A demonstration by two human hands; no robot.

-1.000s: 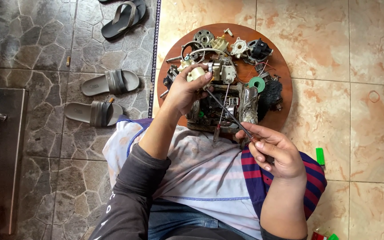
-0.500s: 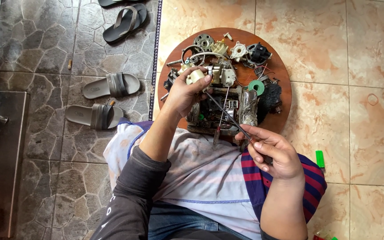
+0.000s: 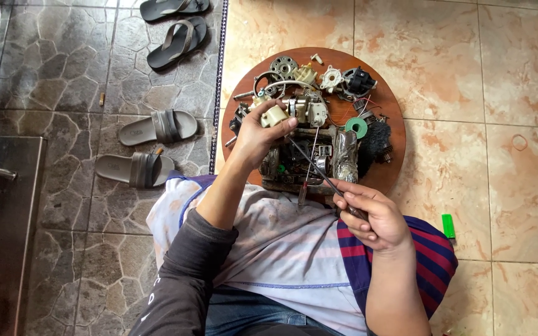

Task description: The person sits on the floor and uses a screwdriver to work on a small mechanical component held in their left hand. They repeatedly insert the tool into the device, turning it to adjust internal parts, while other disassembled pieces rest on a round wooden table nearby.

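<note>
Grey sandals (image 3: 151,146), four, lie left of one round wooden board (image 3: 393,134). Left hand (image 3: 258,138) pinches a cream part (image 3: 274,115) over the board; right hand (image 3: 372,214), below the board, grips one thin tool (image 3: 319,171) in curled fingers. One green lighter (image 3: 448,226) lies right.

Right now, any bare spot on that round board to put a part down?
Little. The round wooden board is crowded through its middle and top with motor parts. Bare wood shows along the right rim, beside the green ring, and at the left rim near the left hand. The tiled floor right of the board is open, down to the green lighter.
</note>
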